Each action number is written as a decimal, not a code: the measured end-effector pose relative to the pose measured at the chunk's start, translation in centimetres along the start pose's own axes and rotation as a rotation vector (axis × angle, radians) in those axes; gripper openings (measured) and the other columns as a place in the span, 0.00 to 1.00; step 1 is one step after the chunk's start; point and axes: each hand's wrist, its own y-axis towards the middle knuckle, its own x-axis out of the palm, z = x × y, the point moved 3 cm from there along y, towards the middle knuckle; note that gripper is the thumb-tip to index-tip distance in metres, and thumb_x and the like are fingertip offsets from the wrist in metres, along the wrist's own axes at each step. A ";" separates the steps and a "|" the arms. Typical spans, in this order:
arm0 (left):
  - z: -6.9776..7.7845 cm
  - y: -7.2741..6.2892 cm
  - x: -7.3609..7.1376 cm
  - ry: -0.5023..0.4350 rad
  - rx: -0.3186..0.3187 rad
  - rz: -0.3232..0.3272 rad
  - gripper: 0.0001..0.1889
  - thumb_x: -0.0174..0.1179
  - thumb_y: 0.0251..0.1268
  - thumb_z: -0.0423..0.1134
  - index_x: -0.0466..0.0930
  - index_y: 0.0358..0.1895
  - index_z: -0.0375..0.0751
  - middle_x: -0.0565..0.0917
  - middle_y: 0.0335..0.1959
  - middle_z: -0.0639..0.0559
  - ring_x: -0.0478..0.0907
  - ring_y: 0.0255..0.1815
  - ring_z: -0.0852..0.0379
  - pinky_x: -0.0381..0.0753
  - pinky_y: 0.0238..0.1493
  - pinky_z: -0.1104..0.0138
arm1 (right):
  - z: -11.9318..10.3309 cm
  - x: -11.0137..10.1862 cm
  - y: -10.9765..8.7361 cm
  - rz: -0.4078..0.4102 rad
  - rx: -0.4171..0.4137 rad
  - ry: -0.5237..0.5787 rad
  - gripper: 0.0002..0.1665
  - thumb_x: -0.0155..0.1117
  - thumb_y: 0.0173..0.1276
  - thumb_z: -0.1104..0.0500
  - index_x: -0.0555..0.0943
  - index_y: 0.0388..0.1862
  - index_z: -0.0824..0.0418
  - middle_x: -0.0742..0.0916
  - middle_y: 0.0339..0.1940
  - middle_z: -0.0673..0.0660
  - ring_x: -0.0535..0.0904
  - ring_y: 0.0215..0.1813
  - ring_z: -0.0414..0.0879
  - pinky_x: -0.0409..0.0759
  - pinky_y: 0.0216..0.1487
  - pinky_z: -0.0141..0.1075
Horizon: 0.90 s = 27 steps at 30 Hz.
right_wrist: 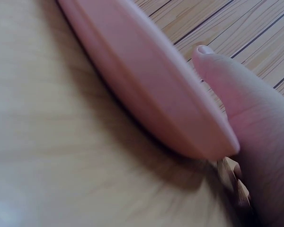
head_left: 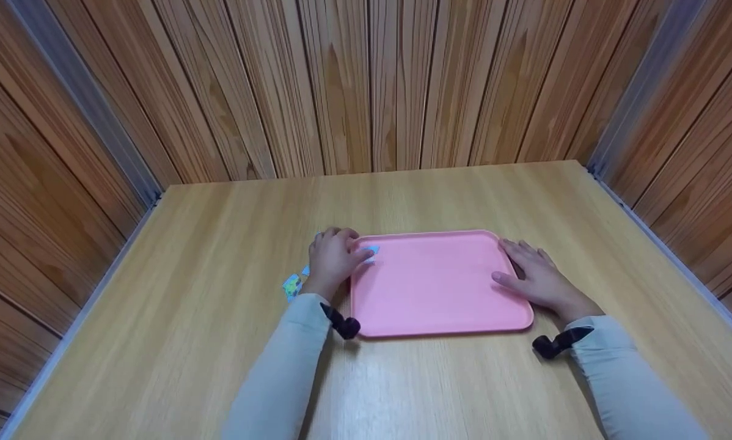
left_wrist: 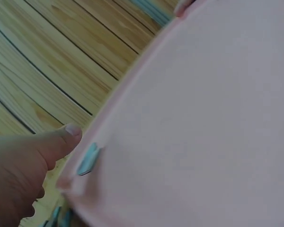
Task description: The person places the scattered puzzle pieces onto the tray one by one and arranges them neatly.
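A pink tray (head_left: 439, 287) lies at the middle of the table, with a hand at each side. My left hand (head_left: 332, 260) holds its far left corner, the thumb over the rim beside a small flat light-blue piece (left_wrist: 88, 159) inside the tray. The right hand (head_left: 540, 278) grips the right rim, thumb on the inner side and fingers along the outside. Printed blue, green and yellow pieces (head_left: 292, 286), like jigsaw pieces, lie on the table by the left wrist, partly hidden by that hand.
The wooden table (head_left: 219, 244) is bounded by wood-plank walls (head_left: 396, 85) at the back and both sides. Black wrist mounts (head_left: 344, 325) sit on both sleeves, the left one close to the tray's near left corner.
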 end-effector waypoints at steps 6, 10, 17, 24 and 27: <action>-1.5 -0.3 -2.2 -0.025 0.025 0.033 0.27 0.70 0.62 0.55 0.78 0.64 0.55 0.73 0.69 0.49 0.65 0.71 0.44 0.58 0.74 0.48 | 0.1 0.1 0.1 0.009 -0.006 0.004 0.54 0.58 0.72 0.35 0.52 0.82 0.64 0.56 0.82 0.68 0.41 0.81 0.69 0.33 0.77 0.62; -2.9 -0.6 -2.9 -0.088 0.015 0.035 0.27 0.70 0.64 0.50 0.76 0.67 0.56 0.72 0.70 0.49 0.64 0.72 0.46 0.60 0.73 0.48 | 0.1 0.1 0.2 0.020 -0.024 0.003 0.53 0.59 0.72 0.37 0.53 0.81 0.65 0.58 0.81 0.69 0.43 0.81 0.70 0.34 0.76 0.62; -4.7 -1.2 -2.7 -0.180 -0.045 0.029 0.25 0.67 0.68 0.44 0.76 0.67 0.54 0.73 0.68 0.50 0.67 0.70 0.48 0.67 0.71 0.52 | 0.0 0.1 0.1 0.028 -0.042 -0.010 0.51 0.59 0.72 0.38 0.54 0.81 0.66 0.60 0.80 0.68 0.44 0.80 0.70 0.35 0.76 0.63; -4.9 -0.8 -2.0 -0.116 -0.032 0.036 0.23 0.67 0.67 0.44 0.78 0.64 0.51 0.77 0.60 0.51 0.73 0.62 0.50 0.73 0.66 0.54 | 0.0 0.1 0.0 0.018 -0.021 -0.006 0.52 0.58 0.73 0.37 0.52 0.82 0.65 0.58 0.81 0.68 0.43 0.81 0.69 0.34 0.76 0.62; -5.0 -0.5 -1.9 -0.049 -0.010 0.049 0.22 0.67 0.67 0.44 0.79 0.63 0.51 0.79 0.60 0.51 0.72 0.62 0.49 0.70 0.67 0.53 | -0.2 0.0 0.2 0.014 -0.016 -0.006 0.52 0.57 0.73 0.36 0.52 0.82 0.65 0.58 0.81 0.68 0.43 0.81 0.69 0.34 0.76 0.62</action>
